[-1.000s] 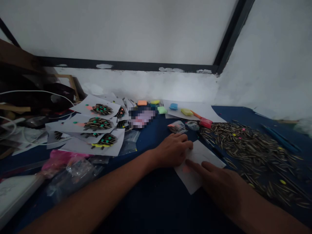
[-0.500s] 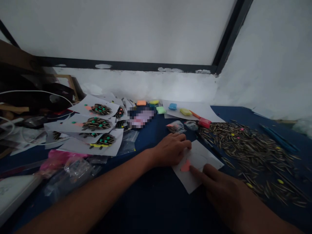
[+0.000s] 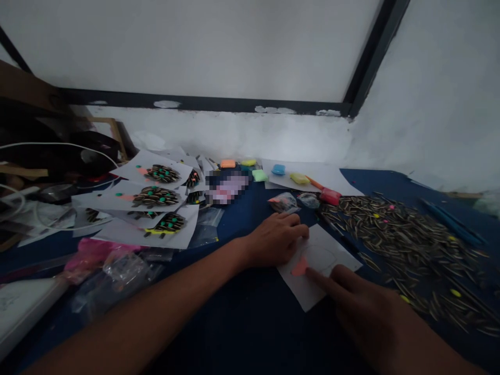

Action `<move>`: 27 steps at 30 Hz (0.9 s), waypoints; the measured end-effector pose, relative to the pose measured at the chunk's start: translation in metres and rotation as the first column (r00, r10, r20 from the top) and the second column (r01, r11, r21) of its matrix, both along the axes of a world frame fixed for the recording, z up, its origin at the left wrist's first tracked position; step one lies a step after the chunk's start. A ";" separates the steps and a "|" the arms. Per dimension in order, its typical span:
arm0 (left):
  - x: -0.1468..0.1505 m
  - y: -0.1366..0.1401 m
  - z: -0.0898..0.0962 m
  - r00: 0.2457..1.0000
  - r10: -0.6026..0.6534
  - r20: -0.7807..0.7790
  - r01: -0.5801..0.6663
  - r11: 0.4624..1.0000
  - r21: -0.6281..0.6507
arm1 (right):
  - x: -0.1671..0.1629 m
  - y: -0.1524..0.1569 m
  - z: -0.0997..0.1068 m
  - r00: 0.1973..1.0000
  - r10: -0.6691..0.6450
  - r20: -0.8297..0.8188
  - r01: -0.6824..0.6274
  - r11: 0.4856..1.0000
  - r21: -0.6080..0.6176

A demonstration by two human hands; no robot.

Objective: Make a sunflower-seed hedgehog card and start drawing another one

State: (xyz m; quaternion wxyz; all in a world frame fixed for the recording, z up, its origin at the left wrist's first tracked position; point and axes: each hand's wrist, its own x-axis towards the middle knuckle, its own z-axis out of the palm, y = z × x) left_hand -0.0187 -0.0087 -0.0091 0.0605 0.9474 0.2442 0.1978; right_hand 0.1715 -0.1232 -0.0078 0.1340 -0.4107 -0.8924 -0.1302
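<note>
A small white paper with a faint pencil outline lies tilted on the dark blue tabletop. Flattened on its left part is a piece of salmon-pink clay. My left hand rests over the paper's left edge, fingers bent and pressing down rather than gripping. From the right, my right hand reaches in with its index finger stretched out, the tip touching the clay's right edge. Its other fingers are curled under and partly hidden; I see nothing held in them.
Striped sunflower seeds spread across the right side, with blue tweezers beyond. Papers with seed-and-clay hedgehogs are stacked at left, near crumpled plastic bags. Coloured clay blocks sit along the back on and beside a white sheet.
The view has shifted slightly. My right index finger remains at the clay's edge, and my left hand stays on the paper. Little else differs.
</note>
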 end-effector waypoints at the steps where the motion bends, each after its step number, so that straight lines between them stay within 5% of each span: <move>1: 0.000 0.000 0.000 1.000 0.000 0.000 0.000 1.000 -0.001 | -0.001 0.000 0.001 1.000 0.008 0.002 -0.008 1.000 0.003; 11: 0.000 0.000 0.000 1.000 0.002 0.019 -0.002 1.000 0.004 | 0.002 0.001 0.011 0.998 -0.012 -0.069 0.003 0.992 -0.129; 27: -0.001 0.001 0.000 0.999 0.004 0.041 -0.002 0.999 -0.051 | 0.001 0.007 0.002 0.999 -0.014 -0.029 0.010 0.994 -0.111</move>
